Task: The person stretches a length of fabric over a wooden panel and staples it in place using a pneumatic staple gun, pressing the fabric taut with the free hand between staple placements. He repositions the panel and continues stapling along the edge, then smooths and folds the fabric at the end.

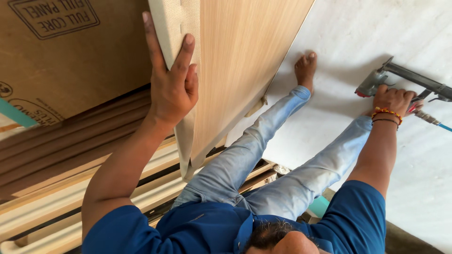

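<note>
1. The left hand [172, 87] holds the near edge of a wood-grain laminated panel [235, 61]. Its fingers lie stretched up along the pale edge face. The thumb is hidden behind the board, so the clasp looks like a steadying hold rather than a tight clench.
2. The panel stands tilted on its edge beside the person's left leg [245, 155]. It leans towards a brown cardboard carton [70, 61] and a stack of long boards [70, 150] on that side.
3. The right hand [393, 99], with beaded bracelets [387, 113] at the wrist, is closed around the handle of a pneumatic nail gun [376, 81]. The gun rests on the white sheet [358, 33] that covers the floor, well apart from the panel. A blue air hose [445, 127] runs from its rear.
4. The person sits with both legs in light jeans stretched out, a bare foot [306, 68] resting on the white sheet between panel and gun.
5. As I judge it, the step in hand is preparation: the board is steadied while the tool is gripped but not yet lifted.
6. Bringing the gun to the panel would call for lifting it across the legs with the hose trailing free. Meanwhile the left hand must keep the board from tipping.
</note>
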Available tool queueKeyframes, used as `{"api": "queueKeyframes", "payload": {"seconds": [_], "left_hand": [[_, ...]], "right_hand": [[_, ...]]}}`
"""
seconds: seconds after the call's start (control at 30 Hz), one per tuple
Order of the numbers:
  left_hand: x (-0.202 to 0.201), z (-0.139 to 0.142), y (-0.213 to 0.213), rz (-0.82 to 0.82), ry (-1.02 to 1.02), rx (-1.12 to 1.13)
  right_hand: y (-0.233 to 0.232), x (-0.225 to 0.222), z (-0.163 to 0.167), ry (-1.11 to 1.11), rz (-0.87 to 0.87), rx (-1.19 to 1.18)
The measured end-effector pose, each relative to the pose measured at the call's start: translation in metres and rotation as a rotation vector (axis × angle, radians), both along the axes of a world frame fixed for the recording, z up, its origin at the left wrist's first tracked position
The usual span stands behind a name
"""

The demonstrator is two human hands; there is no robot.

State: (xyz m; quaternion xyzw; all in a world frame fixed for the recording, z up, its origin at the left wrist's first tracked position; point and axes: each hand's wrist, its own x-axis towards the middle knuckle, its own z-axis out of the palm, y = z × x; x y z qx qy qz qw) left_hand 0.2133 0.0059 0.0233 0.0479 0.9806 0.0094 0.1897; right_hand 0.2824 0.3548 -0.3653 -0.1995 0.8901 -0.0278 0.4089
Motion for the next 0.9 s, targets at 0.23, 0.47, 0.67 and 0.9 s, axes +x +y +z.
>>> {"api": "queueKeyframes", "payload": {"seconds": [0.23,0.47,0.67,0.9], "left_hand": [[0.01,-0.014,-0.027,-0.044,0.045,0.042],[0.012,-0.01,-0.032,-0.073,0.091,0.009],[0.012,-0.004,-0.029,-0.046,0.122,0.062],[0.013,-0.006,-0.023,-0.025,0.154,0.073]], "right_hand": [[0.001,-0.015,0.01,-0.187,-0.362,-0.199],[-0.023,-0.054,0.145,0.044,-0.443,-1.135],[-0.083,-0.105,0.228,0.105,-0.319,-1.523],[-0.104,-0.132,0.254,0.175,-0.196,-1.572]]}}
